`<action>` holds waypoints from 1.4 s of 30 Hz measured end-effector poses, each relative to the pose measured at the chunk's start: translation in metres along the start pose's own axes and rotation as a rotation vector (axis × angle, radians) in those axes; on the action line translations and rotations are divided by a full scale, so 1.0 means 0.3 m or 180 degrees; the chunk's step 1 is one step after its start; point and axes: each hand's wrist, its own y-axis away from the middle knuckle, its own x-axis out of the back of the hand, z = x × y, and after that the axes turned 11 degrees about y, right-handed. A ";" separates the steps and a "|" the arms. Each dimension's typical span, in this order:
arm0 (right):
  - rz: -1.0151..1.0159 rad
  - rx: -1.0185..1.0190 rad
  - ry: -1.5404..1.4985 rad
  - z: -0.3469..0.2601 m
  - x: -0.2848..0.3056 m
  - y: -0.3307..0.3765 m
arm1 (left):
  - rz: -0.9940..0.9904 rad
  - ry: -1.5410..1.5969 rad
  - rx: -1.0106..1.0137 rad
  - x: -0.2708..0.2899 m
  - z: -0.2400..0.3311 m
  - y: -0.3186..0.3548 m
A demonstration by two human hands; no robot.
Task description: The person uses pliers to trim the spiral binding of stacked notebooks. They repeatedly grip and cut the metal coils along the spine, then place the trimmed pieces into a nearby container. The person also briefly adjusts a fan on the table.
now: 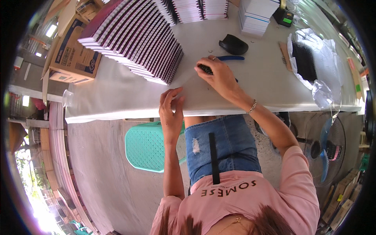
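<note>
My right hand (221, 76) is over the white-covered table, its fingers closed around a small dark, ribbed bundle (205, 69) that looks like black binding coils. Beside and partly beneath this hand lies a tool with blue handles (234, 58); its head is hidden. At the table's front edge my left hand (171, 107) holds nothing, with fingers loosely bent and thumb apart. A long row of notebooks (137, 43) with dark maroon covers and white page edges stands just beyond my left hand. Past the tool sits a black, rounded, mouse-like object (234, 44).
Opened white wrapping (329, 62) with a black coil-like mass (304, 60) lies at right. More book stacks (254, 17) stand at the back. A cardboard box (76, 53) is at left. Below are a teal stool (145, 147) and a fan (323, 150).
</note>
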 end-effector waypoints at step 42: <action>0.3112 -0.1195 -0.0102 0.229 0.533 0.455 | 0.0343 -0.1032 -0.0261 -0.079 -0.012 -0.008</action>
